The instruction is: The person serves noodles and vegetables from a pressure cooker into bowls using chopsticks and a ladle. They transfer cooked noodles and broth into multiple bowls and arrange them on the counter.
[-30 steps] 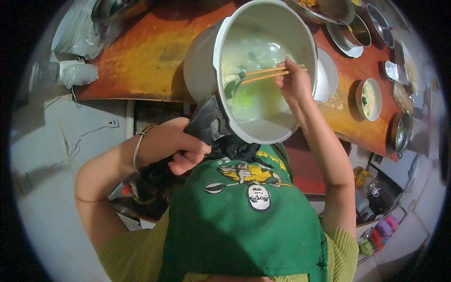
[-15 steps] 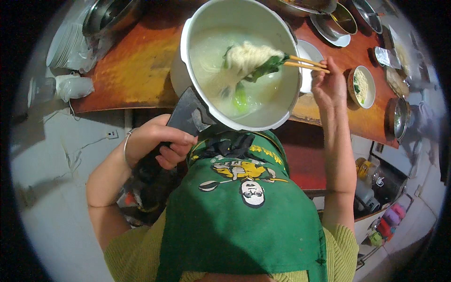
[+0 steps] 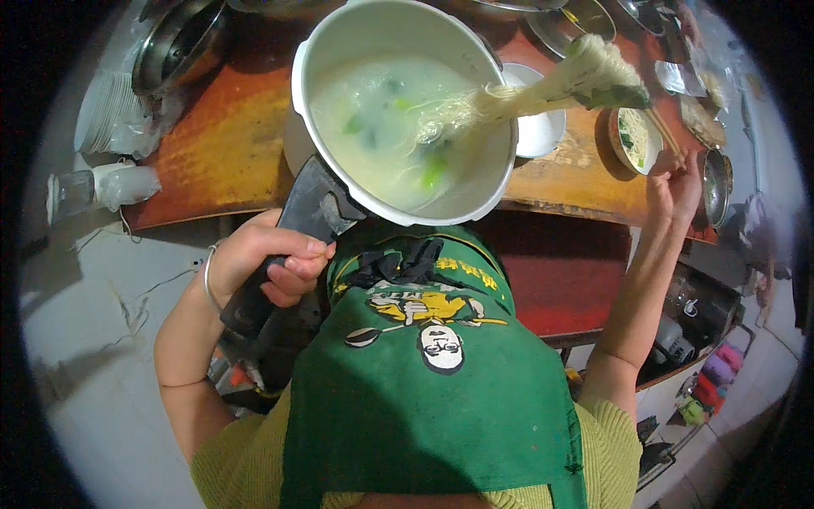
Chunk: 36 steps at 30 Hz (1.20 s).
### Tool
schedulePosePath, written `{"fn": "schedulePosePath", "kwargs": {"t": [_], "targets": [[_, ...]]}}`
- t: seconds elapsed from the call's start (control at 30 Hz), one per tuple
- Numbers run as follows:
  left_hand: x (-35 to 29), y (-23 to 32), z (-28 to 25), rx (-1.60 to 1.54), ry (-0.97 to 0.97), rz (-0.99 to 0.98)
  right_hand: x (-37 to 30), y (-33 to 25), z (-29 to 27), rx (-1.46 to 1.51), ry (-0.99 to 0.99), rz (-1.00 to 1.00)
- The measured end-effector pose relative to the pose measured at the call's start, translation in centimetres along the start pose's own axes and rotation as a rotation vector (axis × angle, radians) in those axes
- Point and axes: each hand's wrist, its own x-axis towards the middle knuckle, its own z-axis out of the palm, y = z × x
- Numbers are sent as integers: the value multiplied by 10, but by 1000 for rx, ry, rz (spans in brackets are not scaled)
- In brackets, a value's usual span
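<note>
My left hand (image 3: 275, 261) is closed round the black handle (image 3: 309, 208) of a deep light-metal pot (image 3: 298, 81). The pot tilts toward me, and pale cloudy broth (image 3: 356, 161) with noodles and green leaves shows inside. In my right hand (image 3: 677, 182) is a pair of wooden chopsticks (image 3: 664, 129), gripped near their ends. A thick bundle of noodles (image 3: 585, 72) with dark green leaves hangs from them, lifted beyond the pot's right rim. Its tail stretches back into the broth. Under the bundle stands an empty-looking white bowl (image 3: 543, 136), partly hidden by the pot.
A bowl of noodles and greens (image 3: 636, 140) stands on the wooden table (image 3: 220, 144) near my right hand. Farther right is a metal bowl (image 3: 717, 188). Metal basins (image 3: 174, 47), stacked white plates (image 3: 106, 119) and a glass jar (image 3: 72, 193) sit at the left.
My right hand has swung right and raised the noodles out over the pot's rim, stretching them. The pot in my left hand has shifted slightly left and away from me.
</note>
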Motion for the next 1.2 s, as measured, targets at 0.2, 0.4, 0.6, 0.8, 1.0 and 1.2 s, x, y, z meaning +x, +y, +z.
{"fn": "schedulePosePath", "kwargs": {"t": [0.2,0.4,0.6,0.8,1.0,1.2], "targets": [[1,0,13,-26,22,8,1,68,-49,-448,540,-443],[1,1,20,-33,65,-16,-19,91,-11,-1151,259,-567],[3,-1,22,-56,57,-40,-56,101,58,-1269,-167,-337],[5,1,29,5,75,-44,-17,188,45,-1433,-434,-287],[4,0,33,11,106,-73,8,183,35,-1236,-35,-239],[6,0,36,11,128,-83,23,143,-12,-517,254,-136]]}}
